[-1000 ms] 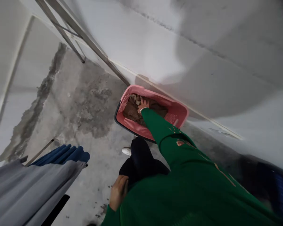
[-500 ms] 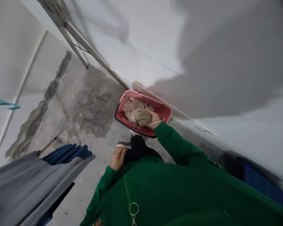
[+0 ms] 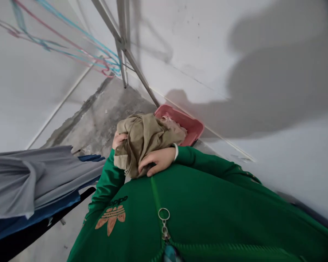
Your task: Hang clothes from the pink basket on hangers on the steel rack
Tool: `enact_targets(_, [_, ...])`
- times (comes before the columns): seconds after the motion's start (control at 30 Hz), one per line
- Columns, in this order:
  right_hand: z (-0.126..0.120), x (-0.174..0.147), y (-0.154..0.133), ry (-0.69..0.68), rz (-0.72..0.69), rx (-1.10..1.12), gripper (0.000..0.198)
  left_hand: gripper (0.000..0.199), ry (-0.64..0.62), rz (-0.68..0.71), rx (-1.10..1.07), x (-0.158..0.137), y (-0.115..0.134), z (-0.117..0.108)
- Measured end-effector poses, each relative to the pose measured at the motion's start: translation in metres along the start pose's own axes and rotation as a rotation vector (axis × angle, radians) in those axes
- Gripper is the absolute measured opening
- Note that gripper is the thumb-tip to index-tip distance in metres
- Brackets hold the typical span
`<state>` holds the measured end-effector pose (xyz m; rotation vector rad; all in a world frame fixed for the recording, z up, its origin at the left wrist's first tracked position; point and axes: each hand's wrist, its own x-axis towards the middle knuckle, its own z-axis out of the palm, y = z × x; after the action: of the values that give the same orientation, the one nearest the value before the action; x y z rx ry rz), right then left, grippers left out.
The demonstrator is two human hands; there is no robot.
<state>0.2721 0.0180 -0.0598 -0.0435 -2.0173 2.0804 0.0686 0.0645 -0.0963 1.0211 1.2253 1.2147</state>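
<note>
A bunched khaki garment (image 3: 144,133) is held up in front of my body, between both hands. My left hand (image 3: 119,139) grips its left side, the fingers curled on the cloth. At its lower right edge, my right hand (image 3: 160,160) has its fingers bent against the fabric, partly tucked into a fold. Behind the garment stands a pink laundry basket (image 3: 194,127), partly covered by it. Pale pink cloth (image 3: 175,125) lies inside the basket. What kind of garment the khaki piece is, I cannot make out.
To the left hang grey cloth (image 3: 51,174) and blue cloth (image 3: 57,203). Blue and pink hangers (image 3: 106,65) hang at upper left by a metal rack (image 3: 138,71). A white wall (image 3: 186,47) rises behind the basket; the concrete floor (image 3: 98,112) is stained.
The khaki garment has come up out of the basket toward my body. My left hand has moved from beside my leg onto it. Hangers have come into view at upper left.
</note>
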Motion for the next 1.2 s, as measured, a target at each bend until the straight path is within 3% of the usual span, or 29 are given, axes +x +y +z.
enact_targets(0.07, [-0.001, -0.009, -0.015, 0.108, 0.012, -0.198, 0.028, 0.023, 0.062, 0.107, -0.01, -0.015, 0.022, -0.028])
enact_targets(0.13, [-0.002, -0.015, -0.03, 0.344, 0.02, -0.276, 0.027, 0.02, 0.125, 0.196, -0.018, -0.035, 0.043, -0.049])
enact_targets(0.2, [-0.001, -0.011, -0.041, 0.621, -0.023, -0.247, 0.032, 0.012, 0.155, 0.224, -0.053, -0.053, 0.062, -0.057])
enact_targets(0.27, [0.004, 0.006, -0.047, 0.755, -0.115, -0.212, 0.048, 0.011, 0.122, 0.215, -0.124, -0.066, 0.08, -0.054])
enact_targets(0.37, [0.018, 0.05, -0.05, 0.669, -0.209, -0.267, 0.09, 0.027, 0.016, 0.246, -0.221, -0.077, 0.103, -0.042])
enact_targets(0.43, [0.025, 0.08, -0.048, 0.636, -0.203, -0.309, 0.101, 0.033, 0.001, 0.287, -0.245, -0.083, 0.114, -0.037])
enact_targets(0.53, [0.026, 0.112, -0.042, 0.682, -0.142, -0.244, 0.092, 0.031, 0.046, 0.329, -0.23, -0.087, 0.125, -0.043])
enact_targets(0.6, [0.019, 0.119, -0.039, 0.647, -0.099, -0.166, 0.08, 0.026, 0.065, 0.355, -0.196, -0.087, 0.129, -0.058])
enact_targets(0.7, [0.007, 0.112, -0.035, 0.483, -0.019, -0.197, 0.069, 0.022, 0.054, 0.357, -0.122, -0.086, 0.136, -0.093])
enact_targets(0.8, [-0.008, 0.099, -0.031, 0.248, 0.102, -0.379, 0.065, 0.022, 0.017, 0.307, 0.01, -0.089, 0.147, -0.125])
enact_targets(0.87, [-0.018, 0.098, -0.029, 0.237, 0.119, -0.532, 0.067, 0.023, -0.059, 0.267, 0.139, -0.094, 0.157, -0.138])
enact_targets(1.0, [-0.029, 0.126, -0.037, 0.467, -0.059, -0.706, 0.083, 0.032, -0.317, 0.273, 0.436, -0.106, 0.181, -0.135])
enact_targets(1.1, [-0.027, 0.157, -0.042, 0.368, -0.198, -0.691, 0.084, 0.035, -0.478, 0.338, 0.599, -0.112, 0.196, -0.122])
enact_targets(1.2, [-0.021, 0.173, -0.036, 0.198, -0.172, -0.644, 0.055, 0.031, -0.5, 0.378, 0.673, -0.119, 0.205, -0.116])
